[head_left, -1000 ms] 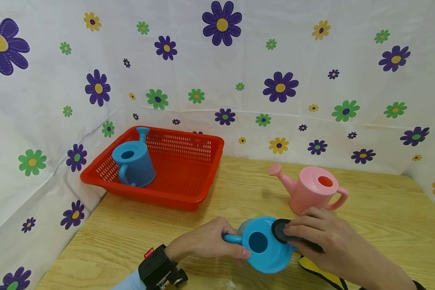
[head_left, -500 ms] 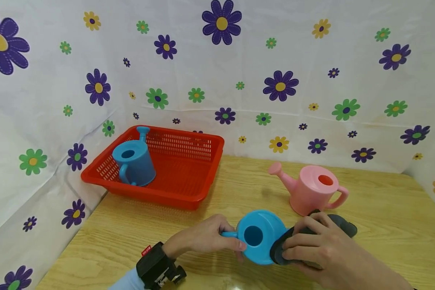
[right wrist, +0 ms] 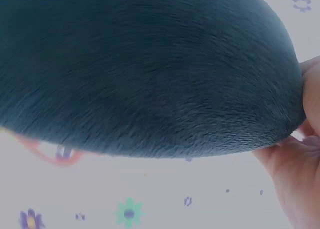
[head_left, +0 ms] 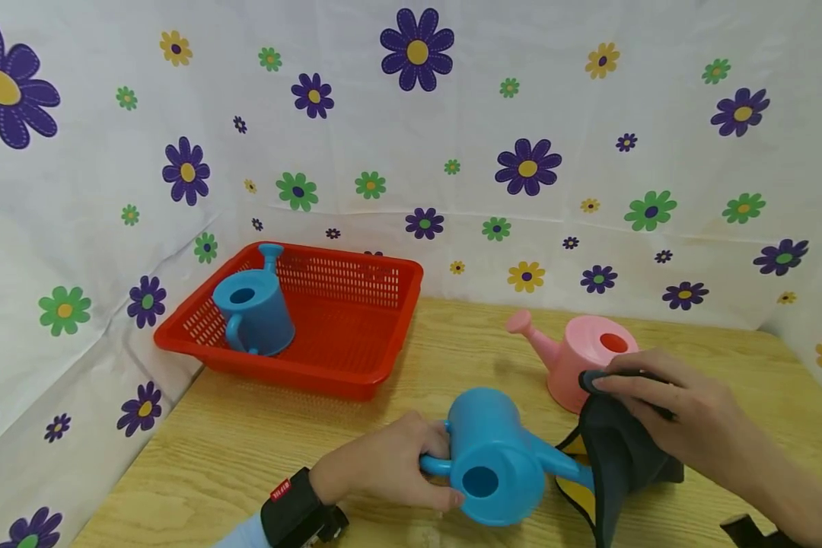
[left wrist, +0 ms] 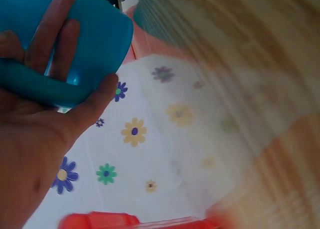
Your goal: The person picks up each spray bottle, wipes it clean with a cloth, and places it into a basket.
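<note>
A blue watering can (head_left: 493,426), tilted with its top opening toward me, is held above the table. My left hand (head_left: 397,460) grips its handle; in the left wrist view the handle (left wrist: 40,86) crosses the palm. My right hand (head_left: 692,411) pinches the upper edge of a dark grey cloth (head_left: 619,449) with a yellow underside and black edging. The can's spout (head_left: 562,463) points right, its end against the yellow side; the cloth partly hides it. Fuzzy grey cloth (right wrist: 165,74) fills most of the right wrist view.
A pink watering can (head_left: 575,365) stands just behind the cloth and right hand. At the back left, a red basket (head_left: 294,379) holds another blue watering can (head_left: 267,320). A flowered white sheet (head_left: 356,137) hangs behind the wooden table (head_left: 199,449).
The right hand has moved off the can's top, rightward and away from me, and the cloth now hangs open by the spout. The left hand has tipped the can, showing its side.
</note>
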A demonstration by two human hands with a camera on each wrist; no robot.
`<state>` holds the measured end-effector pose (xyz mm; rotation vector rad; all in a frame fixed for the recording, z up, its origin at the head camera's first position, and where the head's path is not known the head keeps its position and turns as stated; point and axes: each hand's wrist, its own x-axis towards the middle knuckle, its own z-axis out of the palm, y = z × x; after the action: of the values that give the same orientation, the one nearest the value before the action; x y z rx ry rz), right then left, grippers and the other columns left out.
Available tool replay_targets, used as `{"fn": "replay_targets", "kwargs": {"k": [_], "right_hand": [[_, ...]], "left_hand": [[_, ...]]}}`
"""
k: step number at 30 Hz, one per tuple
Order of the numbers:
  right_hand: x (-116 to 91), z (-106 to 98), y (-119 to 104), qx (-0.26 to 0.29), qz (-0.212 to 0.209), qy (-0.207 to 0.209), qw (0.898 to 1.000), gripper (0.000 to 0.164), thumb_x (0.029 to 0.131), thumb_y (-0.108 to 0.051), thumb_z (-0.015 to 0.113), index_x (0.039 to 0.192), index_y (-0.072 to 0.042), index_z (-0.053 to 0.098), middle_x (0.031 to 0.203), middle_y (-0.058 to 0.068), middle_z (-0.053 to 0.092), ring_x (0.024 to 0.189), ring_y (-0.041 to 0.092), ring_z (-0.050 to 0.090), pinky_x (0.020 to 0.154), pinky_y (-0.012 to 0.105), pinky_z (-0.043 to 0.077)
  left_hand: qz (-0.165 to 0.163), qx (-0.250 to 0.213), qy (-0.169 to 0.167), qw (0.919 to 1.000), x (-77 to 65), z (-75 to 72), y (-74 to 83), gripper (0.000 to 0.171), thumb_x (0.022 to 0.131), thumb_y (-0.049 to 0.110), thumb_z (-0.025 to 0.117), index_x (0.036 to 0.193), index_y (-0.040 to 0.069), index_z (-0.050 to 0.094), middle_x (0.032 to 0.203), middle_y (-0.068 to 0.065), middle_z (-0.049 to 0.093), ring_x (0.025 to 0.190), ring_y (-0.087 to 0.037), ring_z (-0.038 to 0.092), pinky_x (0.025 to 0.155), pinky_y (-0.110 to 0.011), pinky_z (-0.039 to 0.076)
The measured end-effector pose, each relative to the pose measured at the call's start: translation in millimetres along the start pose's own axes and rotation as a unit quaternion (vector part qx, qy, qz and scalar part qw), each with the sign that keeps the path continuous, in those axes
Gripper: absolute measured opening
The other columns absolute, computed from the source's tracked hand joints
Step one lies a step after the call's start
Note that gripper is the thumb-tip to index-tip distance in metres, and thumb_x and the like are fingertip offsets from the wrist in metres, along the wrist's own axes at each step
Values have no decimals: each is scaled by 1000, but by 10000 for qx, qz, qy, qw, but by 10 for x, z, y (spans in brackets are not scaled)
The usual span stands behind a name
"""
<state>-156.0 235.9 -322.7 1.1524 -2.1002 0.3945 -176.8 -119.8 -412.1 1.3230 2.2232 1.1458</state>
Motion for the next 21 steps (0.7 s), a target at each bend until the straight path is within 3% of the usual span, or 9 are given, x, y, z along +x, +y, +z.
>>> {"fn": "replay_targets", "kwargs": {"k": [4, 6, 10, 12, 15, 18, 21], "right_hand": [[65, -18, 132, -749, -421, -202, 9961, 54, 112, -36, 26, 114, -10, 74, 112, 5, 71, 96, 19, 59, 102, 3, 41], [110, 18, 97, -674, -399, -252, 9966, 55, 112, -37, 26, 118, -9, 72, 113, 4, 72, 98, 19, 61, 108, 3, 34], [199, 243, -112, 345, -138, -295, 9989, 51, 109, -43, 37, 117, -6, 71, 111, 3, 74, 100, 17, 67, 110, 5, 33], [221, 370, -234, 860, 66, -502, 9950, 43, 105, -43, 47, 117, -9, 70, 110, -1, 74, 99, 14, 68, 106, 6, 39], [243, 508, -375, 1339, 327, -1026, 9851, 26, 97, -30, 68, 117, -14, 70, 108, -5, 74, 97, 11, 68, 96, 14, 53], [269, 583, -452, 1282, 551, -1469, 9793, 33, 85, -14, 82, 116, -16, 72, 107, -6, 74, 96, 10, 67, 85, 27, 61], [298, 606, -473, 902, 622, -1685, 9796, 36, 81, -10, 85, 115, -14, 73, 108, -4, 74, 97, 13, 67, 83, 34, 62]], "left_hand": [[256, 954, -164, 9950, 20, 36, 41, 28, 88, 38, 71, 71, 17, 63, 65, 11, 51, 84, 3, 48, 71, -12, 38], [446, 1498, -173, 9876, 33, 55, 63, 31, 87, 41, 72, 69, 17, 62, 63, 12, 47, 83, 2, 47, 72, -12, 35], [806, 2306, -171, 9695, 56, 91, 97, 38, 87, 46, 72, 64, 17, 58, 58, 12, 40, 79, 0, 45, 71, -13, 30], [906, 2593, -149, 9614, 66, 102, 113, 38, 87, 48, 71, 66, 20, 59, 58, 14, 41, 79, 0, 45, 72, -14, 31], [1068, 3000, -27, 9480, 77, 120, 131, 38, 86, 51, 71, 65, 22, 59, 59, 14, 43, 79, -1, 45, 75, -14, 32], [1226, 3330, 63, 9349, 79, 139, 153, 38, 85, 52, 72, 65, 23, 58, 60, 16, 44, 79, -1, 45, 79, -15, 34], [1294, 3576, -66, 9248, 95, 152, 181, 38, 88, 54, 69, 66, 24, 60, 64, 17, 48, 81, -2, 45, 85, -18, 37]]}}
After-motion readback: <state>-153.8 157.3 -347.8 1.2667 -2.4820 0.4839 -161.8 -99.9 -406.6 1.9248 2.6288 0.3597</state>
